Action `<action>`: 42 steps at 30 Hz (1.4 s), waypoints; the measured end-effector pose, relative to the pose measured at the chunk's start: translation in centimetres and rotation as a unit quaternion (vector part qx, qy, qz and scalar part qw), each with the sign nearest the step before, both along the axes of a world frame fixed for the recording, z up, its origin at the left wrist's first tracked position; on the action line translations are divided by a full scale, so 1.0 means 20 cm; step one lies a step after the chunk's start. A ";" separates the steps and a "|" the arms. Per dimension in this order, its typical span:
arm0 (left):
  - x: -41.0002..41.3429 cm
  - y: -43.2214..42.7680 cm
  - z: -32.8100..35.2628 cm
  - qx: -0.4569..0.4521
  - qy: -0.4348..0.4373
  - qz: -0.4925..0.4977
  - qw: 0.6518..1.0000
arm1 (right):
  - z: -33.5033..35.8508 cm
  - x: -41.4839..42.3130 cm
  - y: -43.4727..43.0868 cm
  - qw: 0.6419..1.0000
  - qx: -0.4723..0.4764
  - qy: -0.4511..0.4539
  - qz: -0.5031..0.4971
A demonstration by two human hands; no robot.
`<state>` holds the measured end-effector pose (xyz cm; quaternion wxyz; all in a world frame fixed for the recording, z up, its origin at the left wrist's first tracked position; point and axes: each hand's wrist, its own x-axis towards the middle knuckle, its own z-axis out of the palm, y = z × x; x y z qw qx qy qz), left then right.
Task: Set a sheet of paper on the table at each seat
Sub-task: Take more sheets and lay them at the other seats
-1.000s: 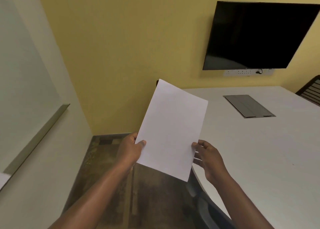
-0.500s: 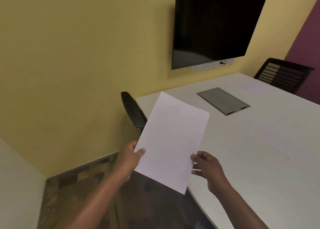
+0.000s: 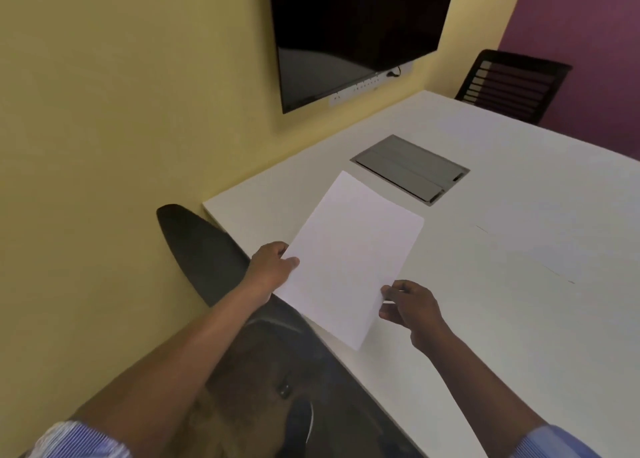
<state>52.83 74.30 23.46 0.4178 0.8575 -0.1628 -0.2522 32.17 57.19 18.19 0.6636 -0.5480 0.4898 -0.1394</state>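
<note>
white sheet of paper (image 3: 349,257): held by both hands over the near-left part of the white counter (image 3: 502,284), on the near side of the grey recessed panel (image 3: 410,167) set in the counter top. the sheet's far corner lies just short of the panel; its near corner overhangs the counter edge. whether the sheet touches the counter surface cannot be told.

left hand (image 3: 272,267): grasps the sheet's left edge, thumb on top, fingers hidden beneath. it sits near-left of the panel, at the counter edge.

right hand (image 3: 412,307): pinches the sheet's right edge close to the near corner, between thumb and curled fingers. it sits on the near side of the panel, above the counter.

black chair (image 3: 204,250): stands left of the panel, tucked against the counter edge, below the left forearm.

second black chair (image 3: 509,83): stands beyond the panel, at the far-right counter edge.

black screen (image 3: 353,32): mounted on the yellow wall, above and beyond the panel.
</note>
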 end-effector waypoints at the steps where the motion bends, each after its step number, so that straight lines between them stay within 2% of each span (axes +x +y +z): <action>1: 0.10 -0.06 -0.04 0.012 0.001 -0.011 1.000 | -0.03 0.07 -0.03 1.000 0.006 0.005 -0.012; 10: 0.79 -0.43 -0.53 0.095 0.053 -0.063 0.992 | -0.40 0.68 -0.25 0.990 0.071 0.096 -0.078; 16: 0.99 -0.53 -0.81 0.168 0.022 -0.097 0.981 | -0.63 0.91 -0.25 0.978 0.103 0.149 -0.100; 19: 1.01 -0.53 -0.91 0.216 -0.102 -0.138 0.961 | -0.69 0.99 -0.23 0.974 0.116 0.157 -0.112; 21: 0.98 -0.51 -0.97 0.255 -0.208 -0.220 0.918 | -0.71 1.03 -0.22 0.972 0.120 0.159 -0.120; 24: 0.91 -0.50 -1.06 0.287 -0.222 -0.348 0.864 | -0.74 1.06 -0.20 0.971 0.125 0.166 -0.121; 26: 0.86 -0.49 -1.11 0.315 -0.212 -0.388 0.840 | -0.75 1.07 -0.19 0.969 0.123 0.174 -0.125; 42: 0.81 -0.46 -1.16 0.339 -0.242 -0.389 0.821 | -0.68 0.91 -0.14 0.966 0.055 0.227 -0.114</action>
